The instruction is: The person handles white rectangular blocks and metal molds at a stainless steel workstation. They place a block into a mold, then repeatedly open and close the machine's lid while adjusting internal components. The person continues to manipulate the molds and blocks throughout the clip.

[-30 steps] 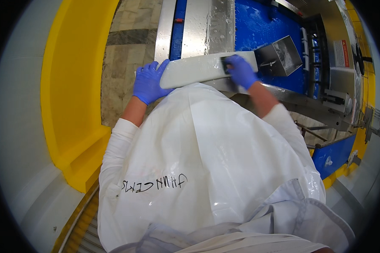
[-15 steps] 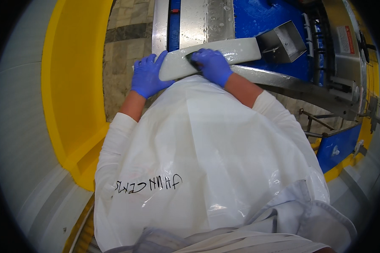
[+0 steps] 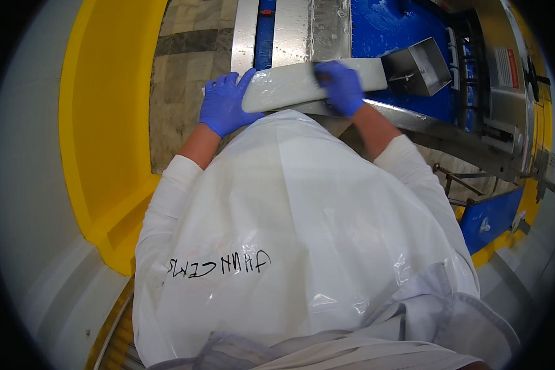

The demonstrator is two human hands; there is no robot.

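A long white plastic board (image 3: 283,88) with a wet, shiny surface lies crosswise in front of my apron. Round its left end my blue-gloved left hand (image 3: 225,103) is closed, its thumb along the near edge. My right hand (image 3: 342,89), gloved alike and blurred by motion, presses a dark scouring pad (image 3: 319,73) onto the board right of its middle. Most of the pad is hidden under the fingers.
Beyond the board is a wet steel surface (image 3: 293,31) beside a blue panel (image 3: 385,31). An open metal box (image 3: 419,68) stands at the board's right end. A steel rail (image 3: 413,117) runs to the right, and a yellow frame (image 3: 105,123) rises on the left.
My right hand has slid the scouring pad rightward along the board. The left hand keeps its hold on the end; hand and board appear slightly farther right in view.
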